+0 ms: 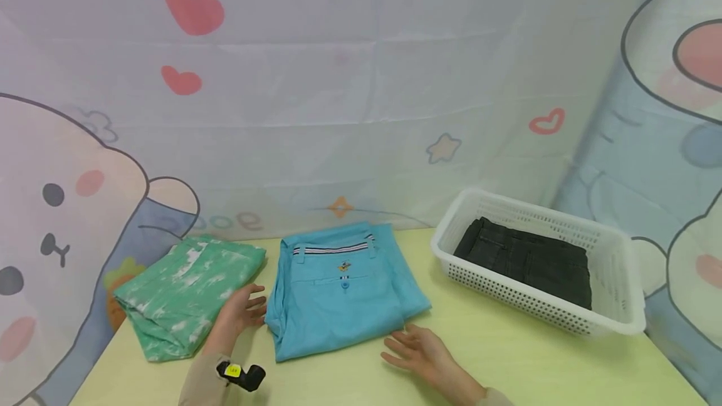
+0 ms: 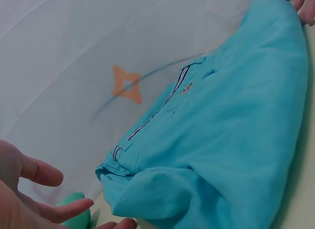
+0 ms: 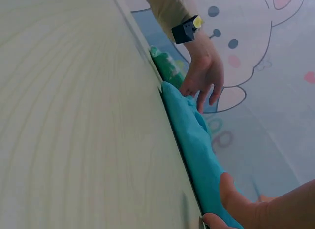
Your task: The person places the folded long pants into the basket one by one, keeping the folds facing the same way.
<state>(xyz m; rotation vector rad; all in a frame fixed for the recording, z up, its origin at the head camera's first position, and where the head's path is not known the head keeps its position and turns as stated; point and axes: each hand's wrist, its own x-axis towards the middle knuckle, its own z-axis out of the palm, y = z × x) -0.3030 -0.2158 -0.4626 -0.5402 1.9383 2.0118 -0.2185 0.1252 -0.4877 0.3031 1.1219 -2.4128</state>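
Note:
Folded blue trousers [image 1: 344, 293] lie on the table with the waistband at the back; a striped trim, a small embroidered motif and a buttoned pocket show on them. My left hand [image 1: 244, 313] is at their left edge, fingers spread and relaxed, between them and a folded green and white patterned garment [image 1: 188, 293]. Near their front right corner is my right hand [image 1: 422, 356], its fingers loosely extended and holding nothing. In the left wrist view, the left fingers [image 2: 42, 172] stand apart beside the rumpled left side of the trousers.
A white plastic basket [image 1: 612, 324] stands at the back right, with a folded black garment [image 1: 524, 262] inside. Behind the pale yellow table [image 1: 333, 387] hangs a printed cloth backdrop [image 1: 338, 93]. A small black device [image 1: 241, 376] is strapped to the left wrist.

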